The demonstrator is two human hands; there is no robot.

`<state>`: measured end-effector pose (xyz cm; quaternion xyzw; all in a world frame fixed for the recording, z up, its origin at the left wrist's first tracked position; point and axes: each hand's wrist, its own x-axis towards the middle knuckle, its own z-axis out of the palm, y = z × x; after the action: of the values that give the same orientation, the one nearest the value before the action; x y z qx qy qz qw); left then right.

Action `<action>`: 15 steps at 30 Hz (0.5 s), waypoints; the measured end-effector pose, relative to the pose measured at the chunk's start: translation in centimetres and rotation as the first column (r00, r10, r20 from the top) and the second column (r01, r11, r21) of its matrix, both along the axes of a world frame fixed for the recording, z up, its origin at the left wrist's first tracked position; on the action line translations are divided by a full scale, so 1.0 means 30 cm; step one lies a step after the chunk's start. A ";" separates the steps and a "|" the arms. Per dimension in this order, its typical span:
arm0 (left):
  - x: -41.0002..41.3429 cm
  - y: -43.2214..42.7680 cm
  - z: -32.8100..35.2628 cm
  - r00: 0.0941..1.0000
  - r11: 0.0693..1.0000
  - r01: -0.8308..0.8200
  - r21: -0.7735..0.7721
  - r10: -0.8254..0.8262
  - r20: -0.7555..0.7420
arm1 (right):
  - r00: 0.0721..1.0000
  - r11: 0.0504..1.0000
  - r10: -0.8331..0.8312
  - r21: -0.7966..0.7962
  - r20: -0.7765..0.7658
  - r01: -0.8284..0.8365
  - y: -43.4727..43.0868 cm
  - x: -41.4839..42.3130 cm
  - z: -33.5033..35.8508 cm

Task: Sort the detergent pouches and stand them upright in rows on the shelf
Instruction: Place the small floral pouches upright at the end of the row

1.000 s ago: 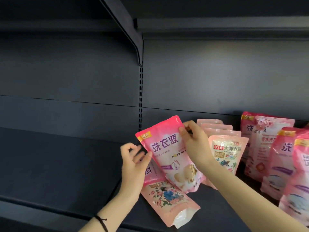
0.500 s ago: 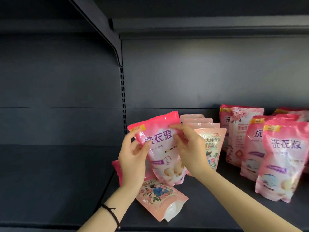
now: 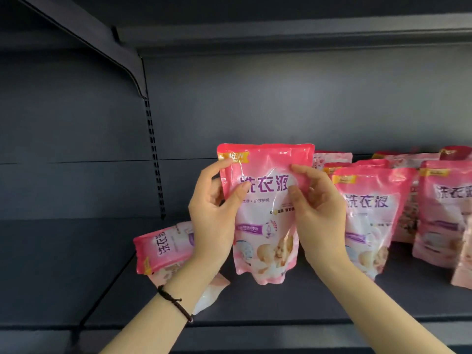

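Both hands clamp one pink pouch (image 3: 265, 213) upright, its base at or just above the dark shelf (image 3: 281, 302); contact cannot be judged. Left hand (image 3: 214, 221) pinches the left edge, thumb across the front; right hand (image 3: 316, 213) pinches the right edge. Left of the grip: open shelf up to the slotted upright (image 3: 154, 162). Below-left, a pouch lying flat (image 3: 163, 249), partly hidden by the left wrist, which wears a dark cord bracelet (image 3: 176, 302). Right of the grip, standing pouches (image 3: 367, 215) sit close, the far ones cut off by the frame. Glossy, crinkled film; rounded bottoms.
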<state>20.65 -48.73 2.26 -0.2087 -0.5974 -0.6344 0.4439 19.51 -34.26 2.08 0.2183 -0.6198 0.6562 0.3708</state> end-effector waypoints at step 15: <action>-0.039 0.524 -0.101 0.997 0.999 0.037 0.020 -0.039 0.073 | 0.997 1.000 -0.014 0.022 0.077 0.012 0.545 -0.001 -0.098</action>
<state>19.48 -33.00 -0.76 -0.1927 -0.6034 -0.6553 0.4116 19.49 -17.92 -0.85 0.1927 -0.6421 0.6552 0.3484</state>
